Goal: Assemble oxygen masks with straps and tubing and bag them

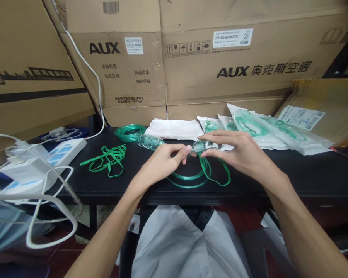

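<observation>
Over the black table (104,187), my right hand (243,152) is curled round a clear oxygen mask (197,146), thumb below and fingers above. My left hand (165,160) meets it from the left, thumb and fingertips pinched on the mask's pale green connector end; the fingers hide most of the joint. Beneath both hands lies a coil of green tubing (188,186), and a green elastic strap (227,177) loops out under my right hand. Just beyond my left hand rests another clear mask (150,141), beside a second tubing coil (129,133).
Loose green straps (110,158) lie at left, near a white power strip (66,150) with tangled cables. Behind stand a flat white stack (174,128) and several bagged mask sets (251,125). Large cardboard boxes (191,88) wall off the back.
</observation>
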A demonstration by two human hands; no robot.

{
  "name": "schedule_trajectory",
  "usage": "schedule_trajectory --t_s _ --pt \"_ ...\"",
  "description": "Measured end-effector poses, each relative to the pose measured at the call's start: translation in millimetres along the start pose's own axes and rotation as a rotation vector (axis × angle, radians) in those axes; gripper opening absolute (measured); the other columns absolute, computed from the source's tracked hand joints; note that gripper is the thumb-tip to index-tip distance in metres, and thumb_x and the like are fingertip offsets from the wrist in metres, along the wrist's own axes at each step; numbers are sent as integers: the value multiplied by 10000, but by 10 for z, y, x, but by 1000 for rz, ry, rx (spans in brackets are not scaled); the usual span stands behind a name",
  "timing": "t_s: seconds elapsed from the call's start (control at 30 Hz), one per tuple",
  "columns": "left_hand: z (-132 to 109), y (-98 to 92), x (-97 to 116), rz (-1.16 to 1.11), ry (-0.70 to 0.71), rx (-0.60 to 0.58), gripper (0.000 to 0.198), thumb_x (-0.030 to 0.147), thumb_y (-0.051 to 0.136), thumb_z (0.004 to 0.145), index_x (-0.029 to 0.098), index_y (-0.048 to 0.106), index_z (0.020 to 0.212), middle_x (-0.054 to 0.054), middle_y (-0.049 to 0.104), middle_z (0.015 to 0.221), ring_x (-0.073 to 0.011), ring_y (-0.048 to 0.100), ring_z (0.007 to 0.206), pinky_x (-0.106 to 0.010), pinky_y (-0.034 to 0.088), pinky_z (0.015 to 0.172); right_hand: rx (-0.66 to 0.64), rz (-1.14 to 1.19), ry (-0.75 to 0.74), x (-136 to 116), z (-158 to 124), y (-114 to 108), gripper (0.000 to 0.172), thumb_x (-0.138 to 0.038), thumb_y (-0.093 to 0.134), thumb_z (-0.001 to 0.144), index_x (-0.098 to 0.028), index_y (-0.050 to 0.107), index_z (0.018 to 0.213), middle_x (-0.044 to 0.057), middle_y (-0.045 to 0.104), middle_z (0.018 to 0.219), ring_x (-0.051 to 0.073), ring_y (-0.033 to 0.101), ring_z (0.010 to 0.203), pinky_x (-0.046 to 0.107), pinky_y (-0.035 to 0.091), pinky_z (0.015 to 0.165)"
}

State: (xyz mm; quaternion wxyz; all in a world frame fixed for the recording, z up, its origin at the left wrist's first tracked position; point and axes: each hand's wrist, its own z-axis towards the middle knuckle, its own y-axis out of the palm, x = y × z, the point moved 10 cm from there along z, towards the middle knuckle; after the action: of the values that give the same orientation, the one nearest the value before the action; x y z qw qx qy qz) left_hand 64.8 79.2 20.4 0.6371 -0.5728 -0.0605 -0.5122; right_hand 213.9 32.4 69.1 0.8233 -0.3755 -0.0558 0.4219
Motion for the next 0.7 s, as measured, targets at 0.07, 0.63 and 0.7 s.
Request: schedule_trajectory --t_s 0.07,0.63,0.7 --pt "7 39 -12 -40 -4 -41 522 565 429 1044 193 751 872 30 573 685 -127 458 619 -255 333 603 7 -35 -33 -48 -9 -17 316 -272 785 894 -165 785 1191 94 788 1181 244 742 1058 329 559 942" --pt "-52 -133 289 161 130 253 293 209 499 1027 204 713 828 3 769 952 -190 669 892 -293 430 818 -26 35 120 -25 10 35 315 -377 753 921 -191 797 1171 74 796 1195 268 734 1097 346 553 931" --pt "-55 -135 298 179 140 258 288 197 500 1025 202 710 828 0 765 953 -191 669 892 -299 434 824 -46 59 158 -9 11 50 332 -400 759 913 -194 799 1169 72 805 1174 278 737 1084 364 548 936"
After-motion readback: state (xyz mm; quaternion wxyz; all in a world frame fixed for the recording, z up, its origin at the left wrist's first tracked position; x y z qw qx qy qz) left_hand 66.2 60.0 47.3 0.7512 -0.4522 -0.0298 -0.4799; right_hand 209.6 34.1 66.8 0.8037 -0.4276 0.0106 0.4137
